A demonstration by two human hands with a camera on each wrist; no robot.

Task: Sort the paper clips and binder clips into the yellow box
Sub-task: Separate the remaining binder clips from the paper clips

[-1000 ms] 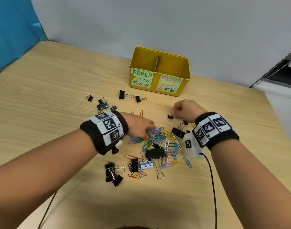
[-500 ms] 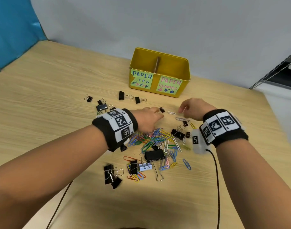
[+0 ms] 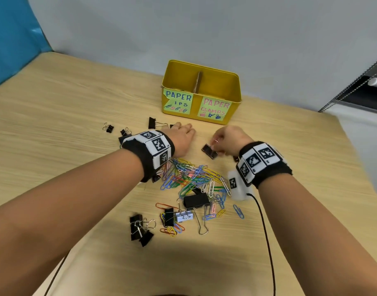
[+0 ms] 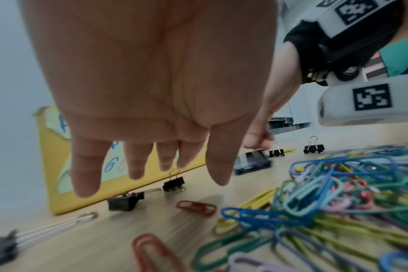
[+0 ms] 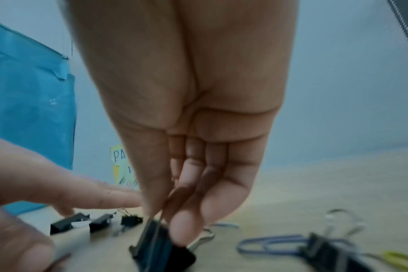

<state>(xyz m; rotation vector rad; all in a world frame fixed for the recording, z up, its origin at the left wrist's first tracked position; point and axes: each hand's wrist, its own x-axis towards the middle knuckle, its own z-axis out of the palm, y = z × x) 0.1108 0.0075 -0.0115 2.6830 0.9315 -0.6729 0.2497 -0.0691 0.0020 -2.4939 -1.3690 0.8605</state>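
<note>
Right hand (image 3: 230,140) now pinching binder clip (image 3: 209,151) | left hand (image 3: 181,137) advanced, spread | yellow box (image 3: 234,82) near

The yellow box (image 3: 233,86) at the far edge of the counter carries two handwritten paper labels on its front wall. My green label (image 3: 178,101) on the left half reads "PAPER" in blue, and under it only "IPS" shows, beside a torn corner. The pink label (image 3: 214,108) on the right half reads "PAPER CLAMPS" in pink letters. My wristbands (image 3: 156,147) bear black-and-white square code markers, which hold no readable words.
</note>
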